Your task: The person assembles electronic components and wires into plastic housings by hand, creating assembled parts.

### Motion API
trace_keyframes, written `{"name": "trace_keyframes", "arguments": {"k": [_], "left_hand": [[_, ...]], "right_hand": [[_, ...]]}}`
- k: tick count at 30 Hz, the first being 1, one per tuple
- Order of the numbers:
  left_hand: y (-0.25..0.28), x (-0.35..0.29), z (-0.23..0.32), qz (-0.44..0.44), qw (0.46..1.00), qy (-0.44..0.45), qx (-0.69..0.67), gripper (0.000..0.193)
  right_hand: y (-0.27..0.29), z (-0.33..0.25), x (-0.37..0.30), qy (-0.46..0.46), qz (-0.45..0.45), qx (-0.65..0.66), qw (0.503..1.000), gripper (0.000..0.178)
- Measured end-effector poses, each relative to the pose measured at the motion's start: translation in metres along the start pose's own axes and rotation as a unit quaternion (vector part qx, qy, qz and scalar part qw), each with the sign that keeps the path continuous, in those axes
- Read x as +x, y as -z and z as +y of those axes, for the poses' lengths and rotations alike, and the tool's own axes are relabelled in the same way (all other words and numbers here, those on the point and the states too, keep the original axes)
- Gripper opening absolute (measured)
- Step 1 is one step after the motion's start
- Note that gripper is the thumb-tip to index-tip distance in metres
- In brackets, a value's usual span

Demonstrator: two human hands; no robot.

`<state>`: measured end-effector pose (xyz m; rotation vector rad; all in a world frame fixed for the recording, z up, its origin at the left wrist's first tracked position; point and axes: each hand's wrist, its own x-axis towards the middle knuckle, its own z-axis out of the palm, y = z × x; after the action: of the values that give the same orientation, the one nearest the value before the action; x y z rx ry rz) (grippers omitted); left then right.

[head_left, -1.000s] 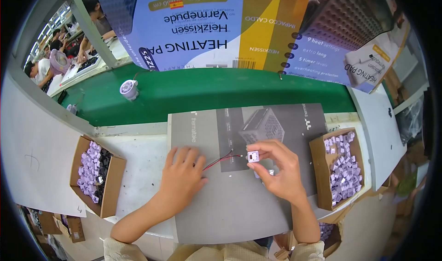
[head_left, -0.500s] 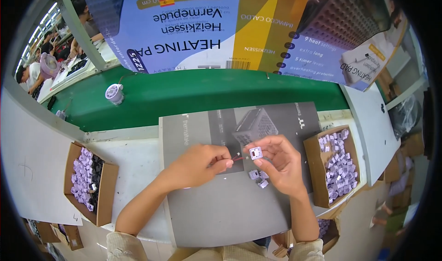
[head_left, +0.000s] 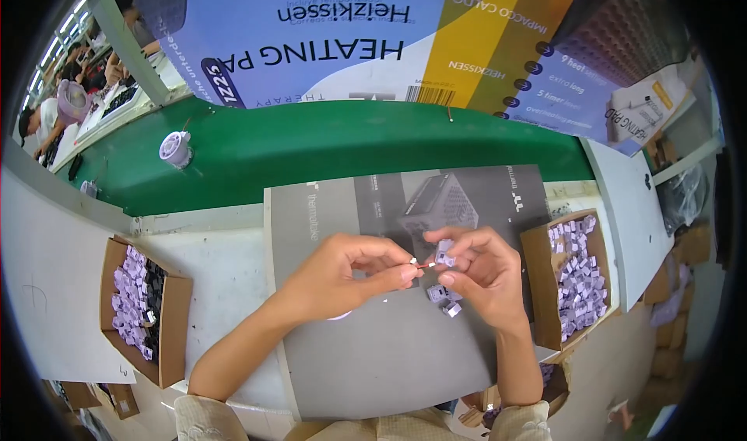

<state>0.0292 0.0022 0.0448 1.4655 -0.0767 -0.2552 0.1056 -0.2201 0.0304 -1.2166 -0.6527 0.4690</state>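
Over the grey printed cardboard sheet point(head_left: 373, 371), my two hands are close together. Thumb and fingers of my left hand point(head_left: 342, 274) pinch a thin red and dark wire point(head_left: 423, 266) with small white ends. Between the fingertips of my right hand point(head_left: 494, 285) is a small lilac plastic housing point(head_left: 444, 252), tilted and partly covered. The wire's tip meets or nearly meets this housing; whether it is inside I cannot tell. Several loose lilac housings point(head_left: 440, 293) lie on the sheet below my right fingers. A pale rounded edge point(head_left: 340, 316) shows under my left wrist.
Left stands a cardboard box point(head_left: 173, 328) of lilac and black parts; right, another box point(head_left: 542, 293) of lilac parts. A green conveyor belt point(head_left: 311, 149) crosses behind, carrying a round lilac part point(head_left: 176, 150). Above hangs a printed blue and yellow panel point(head_left: 311, 71). People work at far left.
My left hand has moved right, bringing the wire up to the lilac housing. My right hand has turned that housing, so its open face no longer points at me. The view has shifted slightly.
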Motion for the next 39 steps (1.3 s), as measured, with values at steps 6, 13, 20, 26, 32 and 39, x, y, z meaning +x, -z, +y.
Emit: {"name": "trace_keyframes", "arguments": {"k": [6, 13, 20, 26, 32, 39], "left_hand": [[-0.006, -0.004, 0.008, 0.046, 0.996, -0.006, 0.074, 0.017], [-0.012, -0.006, 0.004, 0.066, 0.997, 0.005, 0.031, 0.016], [-0.011, -0.006, 0.004, 0.059, 0.997, -0.015, 0.053, 0.016], [-0.013, -0.006, 0.003, 0.061, 0.996, -0.019, 0.063, 0.014], [-0.013, -0.006, -0.001, 0.052, 0.998, -0.021, 0.019, 0.014], [-0.019, -0.005, -0.004, 0.129, 0.976, -0.113, 0.134, 0.012]], "right_hand": [[-0.005, 0.001, 0.001, -0.017, 0.010, 0.060, 0.998, 0.023], [-0.015, 0.002, 0.003, -0.035, 0.068, 0.127, 0.989, 0.030], [-0.009, 0.011, -0.001, 0.009, 0.004, 0.097, 0.995, 0.031], [-0.013, 0.011, 0.000, 0.045, 0.035, 0.004, 0.998, 0.032], [-0.012, 0.007, -0.001, 0.071, 0.011, -0.042, 0.997, 0.031], [-0.011, 0.006, -0.006, 0.021, 0.059, -0.060, 0.996, 0.033]]}}
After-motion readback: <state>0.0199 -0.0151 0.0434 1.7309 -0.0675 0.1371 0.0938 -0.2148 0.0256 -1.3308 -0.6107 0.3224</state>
